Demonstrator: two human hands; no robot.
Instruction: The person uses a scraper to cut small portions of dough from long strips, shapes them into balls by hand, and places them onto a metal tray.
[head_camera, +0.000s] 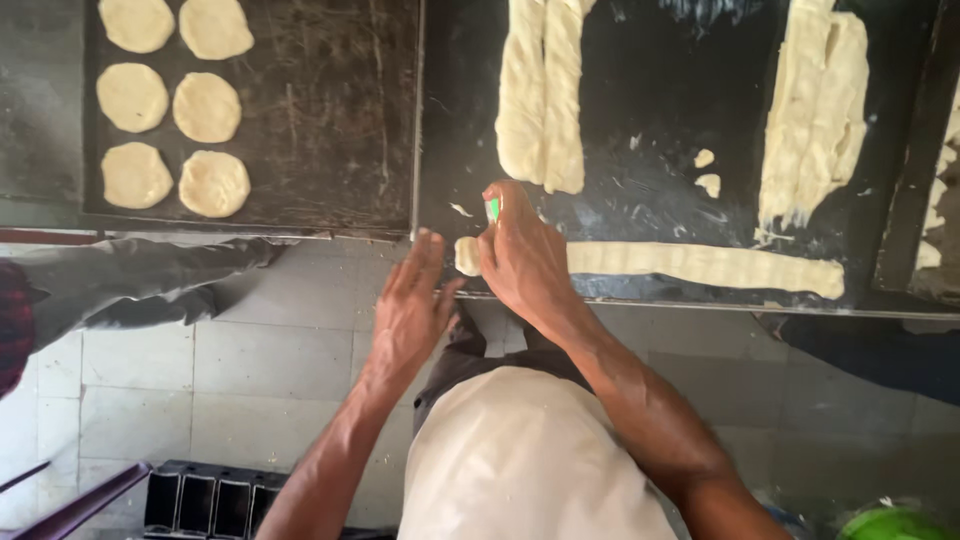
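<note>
My right hand (522, 262) sits near the front edge of the dark worktop (650, 190), fingers curled shut around a small green-handled cutter (492, 208) whose tip pokes out at the hand's 12 o'clock. The hand presses down on the left end of a long dough rope (700, 265) that runs out toward 3 o'clock along the table's front edge. A short cut piece of dough (466, 255) lies at the hand's 9 o'clock, touching it or nearly so.

My left hand (412, 300) lies flat, fingers stretched out and loosely together, holding nothing; its fingertips reach the table's edge just beside that cut piece, at about 8 o'clock from my right hand.

At 12 o'clock from the right hand, two thick dough strips (542, 95) lie side by side, running away from me. Farther out at 2 o'clock lies another wide slab of dough (815, 110), with two small scraps (706, 170) between it and the paired strips.

At 10 o'clock, well apart, a scuffed dark baking tray (330, 110) carries six flattened dough rounds (170, 100) in two columns at its left side. Below the tray, at 9 o'clock, another person's grey sleeve (140, 280) reaches across over the tiled floor (250, 380). A row of empty black loaf tins (210, 500) stands on the floor at 7 o'clock.
</note>
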